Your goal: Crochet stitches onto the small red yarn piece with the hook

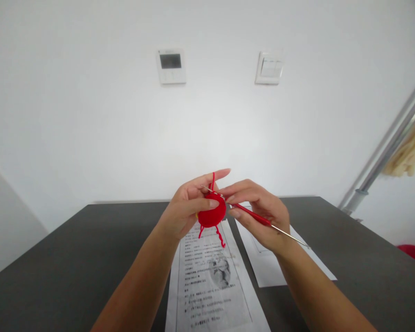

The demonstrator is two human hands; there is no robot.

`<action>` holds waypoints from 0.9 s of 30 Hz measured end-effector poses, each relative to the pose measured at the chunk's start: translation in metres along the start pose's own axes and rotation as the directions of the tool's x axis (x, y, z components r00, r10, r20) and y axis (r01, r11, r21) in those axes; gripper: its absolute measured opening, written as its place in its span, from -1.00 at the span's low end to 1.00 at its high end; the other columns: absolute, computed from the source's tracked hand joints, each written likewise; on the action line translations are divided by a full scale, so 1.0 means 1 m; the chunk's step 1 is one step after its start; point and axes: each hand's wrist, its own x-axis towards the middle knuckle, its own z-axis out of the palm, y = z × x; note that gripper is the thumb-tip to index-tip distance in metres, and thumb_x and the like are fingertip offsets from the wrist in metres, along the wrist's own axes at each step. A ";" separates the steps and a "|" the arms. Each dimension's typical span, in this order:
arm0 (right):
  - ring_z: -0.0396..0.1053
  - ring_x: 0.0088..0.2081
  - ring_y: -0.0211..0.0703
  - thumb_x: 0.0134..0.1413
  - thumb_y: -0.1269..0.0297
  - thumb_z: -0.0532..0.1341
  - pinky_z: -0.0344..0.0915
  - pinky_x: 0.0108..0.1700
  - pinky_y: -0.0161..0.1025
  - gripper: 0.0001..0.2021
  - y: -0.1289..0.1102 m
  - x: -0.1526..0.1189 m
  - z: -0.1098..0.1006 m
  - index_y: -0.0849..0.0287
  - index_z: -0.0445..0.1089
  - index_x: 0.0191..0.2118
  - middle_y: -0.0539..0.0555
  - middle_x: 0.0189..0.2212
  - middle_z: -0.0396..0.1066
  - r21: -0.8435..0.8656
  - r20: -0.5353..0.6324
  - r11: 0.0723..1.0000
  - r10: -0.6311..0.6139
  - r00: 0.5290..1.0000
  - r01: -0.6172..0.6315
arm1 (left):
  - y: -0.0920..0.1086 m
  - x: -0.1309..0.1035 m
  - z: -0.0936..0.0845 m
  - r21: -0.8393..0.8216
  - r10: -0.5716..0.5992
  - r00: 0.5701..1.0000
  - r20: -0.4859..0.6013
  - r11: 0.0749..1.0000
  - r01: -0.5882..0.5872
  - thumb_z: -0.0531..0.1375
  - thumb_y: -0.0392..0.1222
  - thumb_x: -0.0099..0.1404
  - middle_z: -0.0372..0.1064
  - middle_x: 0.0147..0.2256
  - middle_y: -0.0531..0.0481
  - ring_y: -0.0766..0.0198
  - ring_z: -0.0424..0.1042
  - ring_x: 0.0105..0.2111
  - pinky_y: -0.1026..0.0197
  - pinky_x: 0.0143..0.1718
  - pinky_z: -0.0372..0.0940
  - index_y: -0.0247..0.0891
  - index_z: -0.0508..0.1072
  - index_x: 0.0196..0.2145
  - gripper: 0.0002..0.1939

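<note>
Red crochet piece [211, 218] is hovering over the printed sheet [200, 302]; remotely, I'm watching the left hand [185, 205] pinching it, forefinger lifting yarn [213, 178], and the right hand [268, 207] gripping the crochet hook [254, 215]. Even tension, I'm judging, is keeping loops workable.

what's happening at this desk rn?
A person is crocheting at a dark table. The left hand pinches a small round red piece, with yarn running up over its index finger. The right hand holds a red-handled hook, its tip at the piece's top edge. Two loose red ends hang below. A printed sheet lies under the hands, a second sheet to its right.
</note>
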 end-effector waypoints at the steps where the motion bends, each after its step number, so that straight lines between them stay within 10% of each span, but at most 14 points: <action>1: 0.55 -0.06 -0.09 0.19 0.51 0.31 0.49 -0.02 -0.07 -0.74 -0.001 0.001 0.001 0.01 0.55 -0.09 0.09 -0.10 0.60 0.015 -0.009 1.000 0.007 1.000 -0.007 | 0.000 0.000 0.000 -0.016 0.006 1.000 0.007 1.000 -0.006 0.42 -0.36 -0.02 0.52 -0.44 0.05 0.35 0.46 -0.46 0.32 -0.34 0.32 -0.19 0.62 0.01 -0.43; 27: 0.63 -0.16 -0.09 0.19 0.46 0.35 0.63 -0.16 -0.14 -0.78 -0.011 0.003 -0.009 0.02 0.62 -0.12 0.06 -0.20 0.67 0.248 -0.037 0.966 0.086 0.996 -0.074 | 0.011 -0.001 0.000 -0.124 0.047 0.991 0.125 0.992 -0.031 0.24 -0.33 -0.07 0.11 -0.68 0.14 0.41 0.05 -0.66 0.27 -0.59 -0.06 -0.35 0.67 -0.27 -0.65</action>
